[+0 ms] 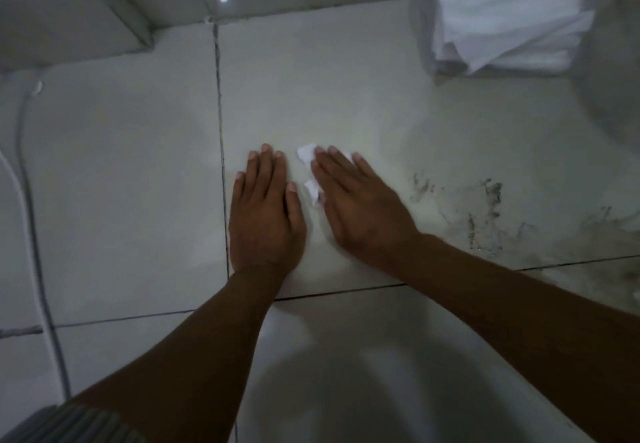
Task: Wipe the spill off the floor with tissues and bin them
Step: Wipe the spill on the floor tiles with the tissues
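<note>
The tissue (309,165) lies flat on the floor (138,172) under my right hand (360,207), with only two white scraps of it showing: one poking out just beyond my fingertips on the thumb side, another beside my thumb. That hand is spread open, fingers straight, palm down, pressing the tissue against the tile rather than curling round it. My left hand (265,214) sits just beside it, apart from the tissue by a narrow strip of bare tile, also open with straight fingers laid flat on the floor and holding nothing; its outer edge runs along a dark grout line (221,151). To the right of my right hand, near the wrist and forearm, the tile carries dark smeared marks and a dull, streaky patch, the spill (485,214), which reaches toward the right edge of view. Farther out, ahead and to the right of my right hand, a stack of white tissues (509,23) in a clear wrapper rests on the floor against the wall base. Well off to the left of my left hand a white cable (31,214) trails across the tiles.
</note>
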